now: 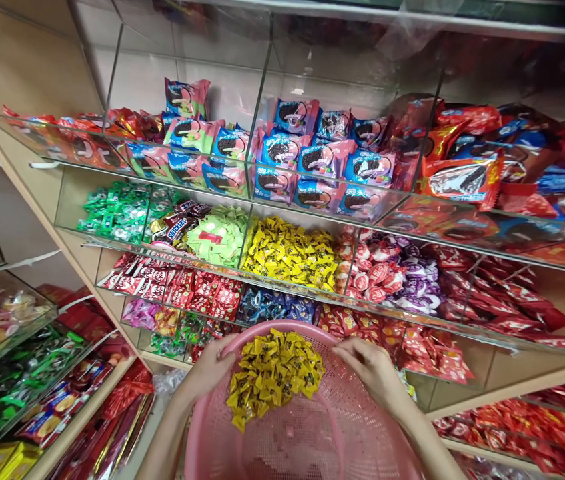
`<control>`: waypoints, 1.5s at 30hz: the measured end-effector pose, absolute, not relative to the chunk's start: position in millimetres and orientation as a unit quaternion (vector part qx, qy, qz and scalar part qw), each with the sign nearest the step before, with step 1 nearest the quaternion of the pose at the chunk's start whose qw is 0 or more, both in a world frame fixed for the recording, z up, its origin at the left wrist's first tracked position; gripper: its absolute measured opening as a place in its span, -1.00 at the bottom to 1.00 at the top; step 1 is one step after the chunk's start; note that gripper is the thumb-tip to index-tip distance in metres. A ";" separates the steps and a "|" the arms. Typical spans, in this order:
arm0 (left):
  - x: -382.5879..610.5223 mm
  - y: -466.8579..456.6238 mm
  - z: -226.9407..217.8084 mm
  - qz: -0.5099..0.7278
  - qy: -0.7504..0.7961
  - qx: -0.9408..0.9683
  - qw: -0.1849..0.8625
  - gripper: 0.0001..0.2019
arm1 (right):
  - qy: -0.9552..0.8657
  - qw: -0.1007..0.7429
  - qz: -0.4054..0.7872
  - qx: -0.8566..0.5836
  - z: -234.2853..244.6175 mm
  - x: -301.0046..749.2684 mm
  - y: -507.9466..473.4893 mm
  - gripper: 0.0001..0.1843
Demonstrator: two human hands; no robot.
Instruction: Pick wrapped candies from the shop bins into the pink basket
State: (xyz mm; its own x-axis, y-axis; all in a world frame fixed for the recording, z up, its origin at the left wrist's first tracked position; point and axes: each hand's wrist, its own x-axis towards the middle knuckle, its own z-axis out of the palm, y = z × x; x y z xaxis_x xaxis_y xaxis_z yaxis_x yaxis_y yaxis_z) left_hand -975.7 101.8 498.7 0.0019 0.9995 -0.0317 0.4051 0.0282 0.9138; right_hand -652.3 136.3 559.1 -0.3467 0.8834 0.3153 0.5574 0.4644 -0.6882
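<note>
A pink perforated plastic basket is held in front of the shelves, its far rim close to the lower candy rows. My left hand grips the rim on the left, thumb over the edge. On the right side my right hand is closed on the same rim. A heap of yellow wrapped candies lies at the far side of the basket, while its near part shows bare mesh. Matching yellow candies fill a shelf compartment straight ahead, above the basket.
Clear-walled shelves hold snack packs, green candies, red-and-white lollipops and purple ones. Red packets lie at the right. Another shelf unit stands at the left. Transparent front panels and dividers edge the compartments.
</note>
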 end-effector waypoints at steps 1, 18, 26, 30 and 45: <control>-976.2 102.0 497.7 0.377 0.599 0.584 0.397 -0.54 | -0.755 0.361 0.252 -0.486 556.3 -645.4 131.1 -0.71; -976.1 103.2 506.5 0.386 0.596 0.576 0.405 -0.56 | -0.369 0.545 0.573 -0.489 547.4 -627.0 80.0 -0.75; -979.8 104.9 502.1 0.359 0.601 0.603 0.382 -0.55 | -0.321 0.630 0.433 -0.559 532.4 -601.6 69.6 -0.66; -980.9 105.6 501.9 0.362 0.586 0.619 0.378 -0.56 | -0.293 0.642 0.392 -0.591 521.9 -589.5 67.0 -0.50; -979.8 92.1 503.6 0.379 0.592 0.588 0.401 -0.52 | -0.250 0.560 0.374 -0.695 483.9 -589.3 84.1 -0.42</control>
